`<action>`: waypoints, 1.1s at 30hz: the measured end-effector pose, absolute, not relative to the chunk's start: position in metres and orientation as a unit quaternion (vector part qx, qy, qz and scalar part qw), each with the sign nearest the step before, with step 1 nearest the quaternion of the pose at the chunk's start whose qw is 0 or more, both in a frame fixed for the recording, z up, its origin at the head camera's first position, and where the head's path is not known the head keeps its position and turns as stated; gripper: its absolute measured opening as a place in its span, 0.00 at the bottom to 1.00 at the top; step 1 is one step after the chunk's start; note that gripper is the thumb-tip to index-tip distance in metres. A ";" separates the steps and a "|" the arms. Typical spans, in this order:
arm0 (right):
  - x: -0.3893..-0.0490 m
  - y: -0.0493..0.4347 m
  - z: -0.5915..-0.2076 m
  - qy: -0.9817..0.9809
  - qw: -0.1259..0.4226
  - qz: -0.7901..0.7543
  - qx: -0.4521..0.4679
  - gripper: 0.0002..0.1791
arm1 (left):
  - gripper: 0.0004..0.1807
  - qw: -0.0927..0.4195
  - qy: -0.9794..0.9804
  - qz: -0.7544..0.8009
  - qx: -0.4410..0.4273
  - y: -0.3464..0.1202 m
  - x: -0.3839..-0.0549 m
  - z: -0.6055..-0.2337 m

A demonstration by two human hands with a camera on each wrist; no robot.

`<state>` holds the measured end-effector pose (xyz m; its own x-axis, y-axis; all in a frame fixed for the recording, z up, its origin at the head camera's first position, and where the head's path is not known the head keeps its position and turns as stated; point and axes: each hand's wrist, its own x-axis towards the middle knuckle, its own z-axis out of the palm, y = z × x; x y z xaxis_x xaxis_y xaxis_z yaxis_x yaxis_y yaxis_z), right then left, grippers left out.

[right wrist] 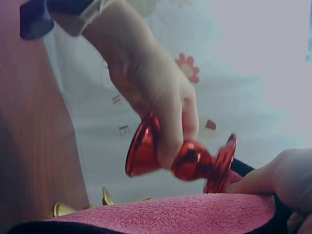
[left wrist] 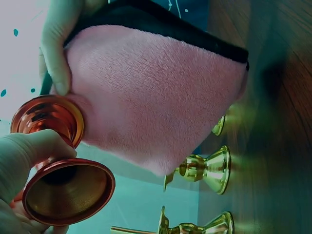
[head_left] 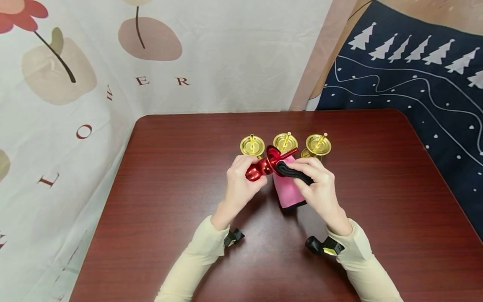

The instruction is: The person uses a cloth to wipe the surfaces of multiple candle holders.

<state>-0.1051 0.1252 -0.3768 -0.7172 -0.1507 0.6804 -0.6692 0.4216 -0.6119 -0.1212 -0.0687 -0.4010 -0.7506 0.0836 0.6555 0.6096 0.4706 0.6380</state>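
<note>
My left hand [head_left: 240,178] grips a shiny red candlestick [head_left: 266,167] around its stem, tilted on its side above the table. Its flared, hollow foot [left wrist: 73,192] faces the camera in the left wrist view. A thin red rod [head_left: 289,153] sticks out from its dish, pointing right. Between thumb and fingers my right hand [head_left: 320,184] pinches a pink cloth [head_left: 288,191] with black edging, the rest of it hanging down. In the right wrist view, the right thumb presses the pink cloth [right wrist: 195,212] against the dish [right wrist: 225,163] of the candlestick.
Behind the hands, three gold candlesticks stand in a row: a left one [head_left: 252,146], a middle one [head_left: 284,141] partly covered by the held things, and a right one [head_left: 319,144]. The dark red-brown table [head_left: 170,167] reaches back to a printed curtain [head_left: 234,63].
</note>
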 end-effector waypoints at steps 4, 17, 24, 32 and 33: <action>-0.113 0.129 -0.380 -0.792 0.278 0.474 0.265 0.17 | 0.14 0.261 -0.810 -0.480 -0.213 -0.070 -0.121 -0.401; -0.123 0.136 -0.380 -0.778 0.282 0.532 0.177 0.13 | 0.16 0.217 -0.809 -0.504 -0.211 -0.070 -0.121 -0.401; -0.128 0.136 -0.376 -0.796 0.269 0.505 0.195 0.13 | 0.16 0.203 -0.805 -0.513 -0.219 -0.070 -0.121 -0.400; -0.132 0.136 -0.374 -0.791 0.270 0.496 0.236 0.11 | 0.16 0.167 -0.795 -0.537 -0.229 -0.070 -0.119 -0.396; -0.131 0.136 -0.374 -0.794 0.272 0.488 0.238 0.11 | 0.16 0.168 -0.795 -0.537 -0.225 -0.070 -0.119 -0.396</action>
<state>-0.1315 0.1363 -0.3745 -0.7387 -0.1123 0.6646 -0.6438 0.4096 -0.6464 -0.1192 -0.0700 -0.3956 -0.8419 0.1769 0.5098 0.5390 0.3209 0.7788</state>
